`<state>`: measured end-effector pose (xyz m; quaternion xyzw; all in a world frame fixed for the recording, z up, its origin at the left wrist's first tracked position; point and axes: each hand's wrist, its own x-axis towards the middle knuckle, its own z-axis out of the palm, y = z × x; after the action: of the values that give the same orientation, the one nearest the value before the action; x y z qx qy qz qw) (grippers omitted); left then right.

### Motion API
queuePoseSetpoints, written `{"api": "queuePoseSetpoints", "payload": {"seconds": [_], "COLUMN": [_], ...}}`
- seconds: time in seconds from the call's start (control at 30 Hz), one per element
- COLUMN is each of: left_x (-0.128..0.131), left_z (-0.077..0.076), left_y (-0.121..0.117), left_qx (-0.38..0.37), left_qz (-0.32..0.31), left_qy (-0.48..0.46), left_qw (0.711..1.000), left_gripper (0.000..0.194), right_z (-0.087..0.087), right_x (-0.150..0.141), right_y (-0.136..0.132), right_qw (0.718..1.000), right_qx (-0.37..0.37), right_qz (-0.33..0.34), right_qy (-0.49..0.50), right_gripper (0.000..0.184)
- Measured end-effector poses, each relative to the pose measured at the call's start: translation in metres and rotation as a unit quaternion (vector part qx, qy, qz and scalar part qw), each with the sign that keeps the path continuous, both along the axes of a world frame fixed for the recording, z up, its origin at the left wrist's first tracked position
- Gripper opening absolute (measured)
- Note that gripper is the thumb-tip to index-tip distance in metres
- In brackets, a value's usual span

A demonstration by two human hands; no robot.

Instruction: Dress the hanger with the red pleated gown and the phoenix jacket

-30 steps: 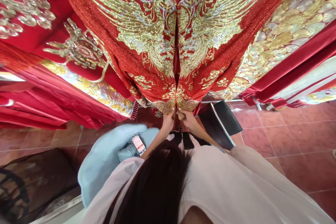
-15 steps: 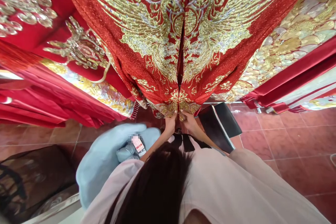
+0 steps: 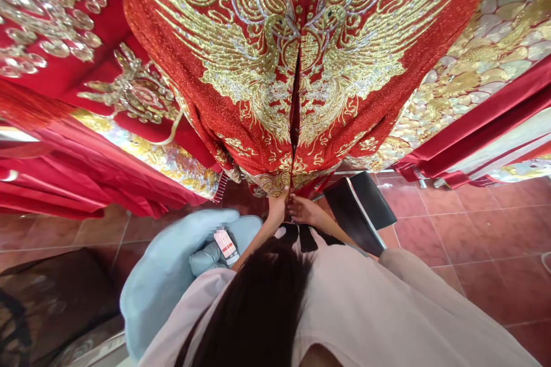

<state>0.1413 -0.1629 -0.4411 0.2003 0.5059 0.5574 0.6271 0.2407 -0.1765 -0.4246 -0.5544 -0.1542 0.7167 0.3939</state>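
Observation:
A red jacket with gold embroidered birds hangs in front of me, its front edges parted by a narrow dark slit. At the bottom of that slit, my left hand pinches the gold-patterned hem, thumb on top. Close beside it, my right hand has its fingers curled in at the lower end of the opening. What those fingers hold is too small and partly hidden to make out.
Red garments with beadwork hang at left, and a gold sequined garment hangs at right. A black chair-like object stands right of my hands. By my left arm is a light-blue padded seat holding a phone-like item. The floor is red tile.
My right hand has let go of the right side of the hem and moved down and in beside my left hand. The left hand keeps its hold. The view has shifted slightly.

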Motion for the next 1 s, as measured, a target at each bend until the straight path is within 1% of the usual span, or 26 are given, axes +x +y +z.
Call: {"api": "queuePoseSetpoints", "payload": {"seconds": [0.07, 0.1, 0.2, 0.3, 0.43, 0.5, 0.6, 0.73, 0.8, 0.87, 0.93, 1.0], "left_x": [-0.001, -0.002, -0.004, -0.004, -0.004, -0.005, -0.007, -0.006, -0.004, -0.001, 0.002, 0.003], "left_z": [0.001, 0.002, 0.001, -0.001, -0.006, -0.008, -0.011, -0.018, -0.024, -0.029, -0.033, -0.036], "left_y": [0.0, 0.0, 0.001, 0.003, 0.006, 0.008, 0.01, 0.014, 0.016, 0.018, 0.02, 0.023], "left_qx": [0.003, 0.006, 0.02, 0.033, 0.053, 0.064, 0.079, 0.092, 0.096, 0.097, 0.099, 0.104], "left_qz": [0.002, 0.004, 0.014, 0.019, 0.017, 0.009, -0.008, -0.015, -0.015, -0.02, -0.025, -0.027], "left_qy": [0.011, 0.019, 0.05, 0.084, 0.131, 0.15, 0.175, 0.2, 0.206, 0.21, 0.211, 0.21], "left_qw": [1.0, 1.0, 0.998, 0.996, 0.99, 0.986, 0.981, 0.975, 0.974, 0.973, 0.972, 0.972], "left_gripper": [0.051, 0.051, 0.05, 0.047, 0.039, 0.033, 0.024, 0.02, 0.019, 0.019, 0.019, 0.021], "right_z": [0.004, 0.007, 0.018, 0.027, 0.032, 0.033, 0.035, 0.046, 0.056, 0.071, 0.091, 0.116], "right_x": [0.001, 0.0, -0.006, -0.012, -0.02, -0.022, -0.024, -0.026, -0.027, -0.026, -0.022, -0.017], "right_y": [-0.007, -0.008, -0.002, 0.01, 0.018, 0.019, 0.022, 0.029, 0.033, 0.038, 0.045, 0.056], "right_qw": [0.999, 0.998, 0.995, 0.985, 0.974, 0.975, 0.985, 0.992, 0.993, 0.994, 0.995, 0.996], "right_qx": [-0.021, -0.018, 0.032, 0.083, 0.106, 0.097, 0.068, 0.038, 0.031, 0.035, 0.051, 0.07], "right_qz": [0.048, 0.055, 0.02, -0.015, -0.054, -0.061, -0.041, -0.033, -0.037, -0.039, -0.039, -0.03], "right_qy": [-0.013, -0.027, -0.092, -0.151, -0.194, -0.19, -0.153, -0.119, -0.109, -0.096, -0.076, -0.049], "right_gripper": [0.028, 0.028, 0.023, 0.019, 0.019, 0.02, 0.018, 0.017, 0.019, 0.02, 0.021, 0.02]}}
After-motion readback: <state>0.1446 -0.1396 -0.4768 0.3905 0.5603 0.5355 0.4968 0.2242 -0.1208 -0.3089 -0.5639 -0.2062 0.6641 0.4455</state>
